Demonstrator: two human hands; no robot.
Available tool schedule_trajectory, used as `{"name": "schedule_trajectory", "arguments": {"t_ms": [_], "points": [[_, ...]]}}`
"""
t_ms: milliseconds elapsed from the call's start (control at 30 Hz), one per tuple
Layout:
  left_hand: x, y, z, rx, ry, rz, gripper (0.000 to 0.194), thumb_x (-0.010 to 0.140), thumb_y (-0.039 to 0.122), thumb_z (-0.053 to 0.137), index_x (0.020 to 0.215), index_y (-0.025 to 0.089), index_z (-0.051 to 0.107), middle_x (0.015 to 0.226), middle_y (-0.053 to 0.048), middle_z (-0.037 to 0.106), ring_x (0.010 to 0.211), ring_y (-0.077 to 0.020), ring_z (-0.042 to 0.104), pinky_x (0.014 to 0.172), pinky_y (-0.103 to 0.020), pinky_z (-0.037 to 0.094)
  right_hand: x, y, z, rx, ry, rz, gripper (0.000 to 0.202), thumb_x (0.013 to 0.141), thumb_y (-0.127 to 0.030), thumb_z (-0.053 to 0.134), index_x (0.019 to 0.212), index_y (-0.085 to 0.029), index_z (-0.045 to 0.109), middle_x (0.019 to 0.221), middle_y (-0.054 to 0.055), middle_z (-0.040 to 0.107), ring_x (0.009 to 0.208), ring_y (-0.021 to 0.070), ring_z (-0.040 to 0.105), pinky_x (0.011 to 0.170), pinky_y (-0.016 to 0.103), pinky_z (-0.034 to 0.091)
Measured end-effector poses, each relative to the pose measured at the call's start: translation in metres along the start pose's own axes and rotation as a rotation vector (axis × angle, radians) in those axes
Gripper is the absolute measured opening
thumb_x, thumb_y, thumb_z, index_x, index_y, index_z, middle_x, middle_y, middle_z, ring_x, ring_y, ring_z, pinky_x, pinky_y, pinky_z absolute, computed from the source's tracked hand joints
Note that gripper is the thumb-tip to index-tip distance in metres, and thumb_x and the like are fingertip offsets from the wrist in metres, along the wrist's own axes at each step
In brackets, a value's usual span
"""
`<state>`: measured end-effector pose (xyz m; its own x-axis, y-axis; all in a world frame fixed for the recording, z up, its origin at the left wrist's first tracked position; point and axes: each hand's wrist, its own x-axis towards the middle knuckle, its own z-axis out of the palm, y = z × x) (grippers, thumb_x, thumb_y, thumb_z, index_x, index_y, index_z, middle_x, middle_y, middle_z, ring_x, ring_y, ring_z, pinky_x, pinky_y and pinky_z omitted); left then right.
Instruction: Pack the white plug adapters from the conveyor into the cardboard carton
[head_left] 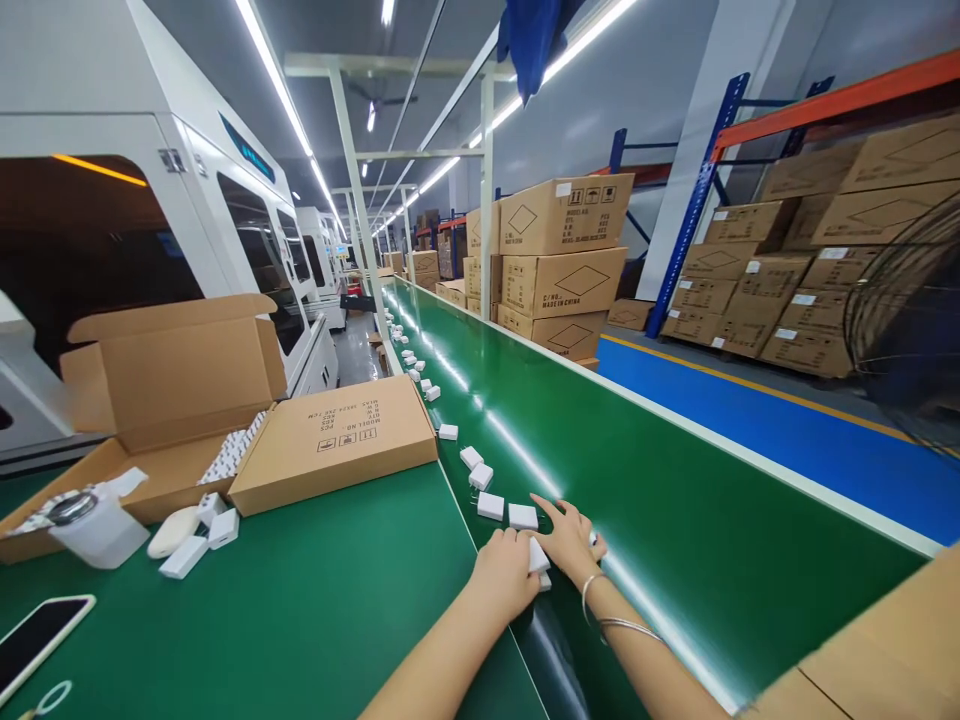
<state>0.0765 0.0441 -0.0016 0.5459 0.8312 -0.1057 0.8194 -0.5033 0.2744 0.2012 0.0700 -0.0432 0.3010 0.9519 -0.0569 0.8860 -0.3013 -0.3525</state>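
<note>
Over the near end of the green belt, my left hand is closed around white plug chargers; two of them show at its right side, one above the other. Close beside it is my right hand, with a bracelet and bangle on the wrist. Its thumb and index finger reach toward the chargers, while a small white piece, apparently another charger, shows at its curled outer fingers. Just beyond both hands lies a loose white charger, with another charger to its left. More chargers trail up the belt's left edge.
On the green table to the left are a closed carton, an open carton with white pieces inside, loose chargers, a white container and a phone. Stacked boxes stand beyond the belt; cardboard occupies the lower right.
</note>
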Motion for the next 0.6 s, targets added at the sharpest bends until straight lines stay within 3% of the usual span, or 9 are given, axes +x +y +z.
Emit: {"name": "schedule_trajectory", "arguments": {"t_ms": [100, 200, 367, 500, 600], "points": [[0.001, 0.002, 0.009, 0.026, -0.036, -0.006, 0.048, 0.072, 0.027, 0.055, 0.117, 0.013, 0.043, 0.111, -0.013, 0.055, 0.101, -0.0265, 0.049, 0.081, -0.037, 0.044, 0.001, 0.0, -0.002, 0.028, 0.011, -0.005, 0.03, 0.084, -0.033, 0.056, 0.11, -0.019, 0.053, 0.125, 0.008, 0.045, 0.113, 0.0279, 0.04, 0.093, 0.054, 0.033], [-0.001, 0.004, 0.013, 0.066, -0.103, 0.023, 0.056, 0.065, 0.027, 0.066, 0.114, 0.013, 0.045, 0.109, -0.013, 0.056, 0.099, -0.0276, 0.051, 0.079, -0.038, 0.045, 0.002, 0.012, -0.02, 0.101, -0.03, -0.089, 0.023, 0.084, -0.029, 0.057, 0.102, -0.016, 0.055, 0.105, 0.005, 0.056, 0.096, 0.0217, 0.053, 0.084, 0.044, 0.043], [-0.002, 0.012, -0.001, 0.107, -0.164, 0.117, 0.04, 0.07, 0.021, 0.059, 0.109, 0.018, 0.051, 0.101, -0.011, 0.057, 0.089, -0.0246, 0.057, 0.071, -0.034, 0.047, -0.017, 0.049, -0.051, 0.163, -0.087, -0.184, 0.015, 0.07, -0.014, 0.059, 0.082, -0.019, 0.052, 0.074, -0.001, 0.06, 0.066, 0.0163, 0.057, 0.059, 0.028, 0.043], [0.011, 0.037, -0.009, 0.205, -0.189, 0.056, 0.035, 0.062, 0.014, 0.064, 0.097, 0.016, 0.061, 0.102, -0.015, 0.057, 0.092, -0.027, 0.055, 0.07, -0.034, 0.046, -0.05, 0.064, -0.048, 0.159, -0.121, -0.254, 0.018, 0.057, -0.015, 0.057, 0.068, -0.025, 0.047, 0.061, -0.005, 0.06, 0.057, 0.0183, 0.057, 0.05, 0.025, 0.037], [0.025, 0.057, 0.001, 0.201, -0.191, 0.016, 0.032, 0.059, 0.013, 0.066, 0.091, 0.012, 0.064, 0.101, -0.018, 0.059, 0.097, -0.0297, 0.053, 0.071, -0.036, 0.045, -0.071, 0.067, -0.034, 0.156, -0.156, -0.298, 0.014, 0.059, -0.016, 0.052, 0.067, -0.026, 0.046, 0.061, -0.003, 0.061, 0.059, 0.0198, 0.058, 0.051, 0.026, 0.039]]}}
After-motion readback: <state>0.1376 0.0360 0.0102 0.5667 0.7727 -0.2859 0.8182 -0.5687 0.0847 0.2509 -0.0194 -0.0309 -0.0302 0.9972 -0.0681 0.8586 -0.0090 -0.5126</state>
